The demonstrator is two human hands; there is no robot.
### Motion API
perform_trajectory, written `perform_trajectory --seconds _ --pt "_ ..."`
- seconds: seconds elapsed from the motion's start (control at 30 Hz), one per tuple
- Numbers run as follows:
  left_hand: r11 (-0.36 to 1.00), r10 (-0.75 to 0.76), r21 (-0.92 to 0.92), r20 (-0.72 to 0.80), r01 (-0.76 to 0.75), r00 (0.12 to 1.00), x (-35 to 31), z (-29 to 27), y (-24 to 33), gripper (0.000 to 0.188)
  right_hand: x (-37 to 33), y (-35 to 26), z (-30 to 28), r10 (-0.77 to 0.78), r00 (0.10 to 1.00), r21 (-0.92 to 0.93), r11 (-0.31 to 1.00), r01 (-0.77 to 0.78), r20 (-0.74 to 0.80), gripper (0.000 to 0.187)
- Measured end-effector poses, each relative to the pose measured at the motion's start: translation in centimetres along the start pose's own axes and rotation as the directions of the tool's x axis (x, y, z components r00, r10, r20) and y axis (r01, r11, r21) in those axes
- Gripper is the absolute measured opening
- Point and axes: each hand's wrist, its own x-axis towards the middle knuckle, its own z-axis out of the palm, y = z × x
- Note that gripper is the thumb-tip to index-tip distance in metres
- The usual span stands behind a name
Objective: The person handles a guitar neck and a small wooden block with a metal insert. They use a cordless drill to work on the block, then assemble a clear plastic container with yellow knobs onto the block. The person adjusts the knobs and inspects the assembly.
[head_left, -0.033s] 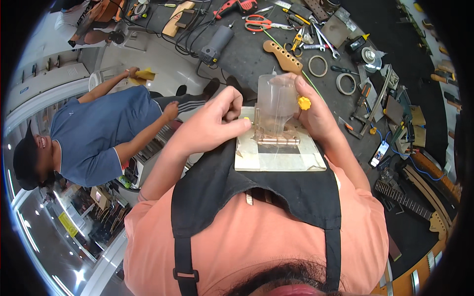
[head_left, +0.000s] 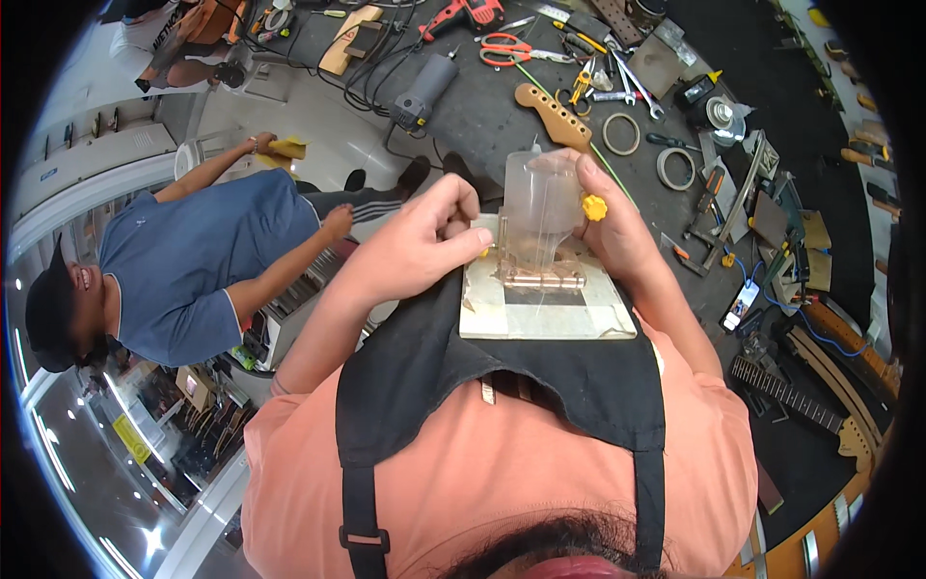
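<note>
In front of my chest is a fixture: a pale square board (head_left: 540, 323) with an upright clear plastic piece (head_left: 529, 198) on it. A copper-coloured bar (head_left: 545, 283) runs across the base of the plastic. My right hand (head_left: 617, 227) wraps round the right side of the fixture, next to a yellow star-shaped knob (head_left: 595, 207); some of its fingers are hidden behind the plastic. On the other side, my left hand (head_left: 420, 236) has curled fingers and its thumb pressed on a second yellow knob (head_left: 484, 253), mostly covered by the thumb.
Across the dark workbench lie a grey rotary tool (head_left: 424, 92), orange-handled pliers (head_left: 511, 50), a guitar headstock (head_left: 553, 116), tape rolls (head_left: 675, 166) and wrenches (head_left: 637, 82). A lit phone (head_left: 741, 305) and a guitar neck (head_left: 791, 391) are at right. Another person (head_left: 193, 251) stands at left.
My left hand has shifted slightly, its thumb turning over the left knob, which now shows below the thumb. The fixture has dipped a little toward me; my right hand keeps its hold.
</note>
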Motion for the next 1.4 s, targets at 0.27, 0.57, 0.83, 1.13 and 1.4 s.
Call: perform_trajectory --seconds 0.27,0.57,0.83,1.13,1.4 --pt "0.95 0.172 -0.276 0.079 -0.144 0.982 -0.9 0.1 -0.5 0.032 0.1 0.7 -0.3 -0.002 0.999 -0.011 1.0 0.003 0.048 0.063" --pt "0.993 0.066 -0.091 -0.1 -0.076 0.993 -1.4 1.1 -3.2 0.018 0.9 1.9 -0.7 0.046 0.993 0.09 0.994 -0.056 0.113 0.054" --pt "0.993 0.114 0.007 -0.087 -0.114 0.99 -2.7 0.5 -2.7 0.024 1.5 3.0 0.1 0.088 0.977 0.061 0.993 -0.101 0.194 0.055" --pt "0.978 0.15 -0.11 -0.214 -0.176 0.965 -4.6 -0.3 -6.8 0.047 3.1 4.0 1.8 0.263 0.947 -0.01 0.964 -0.265 0.187 0.062" --pt "0.895 0.241 -0.346 -0.159 -0.282 0.958 -4.1 -0.4 -10.2 0.111 9.9 6.2 0.3 0.451 0.853 0.264 0.816 -0.514 0.264 0.076"
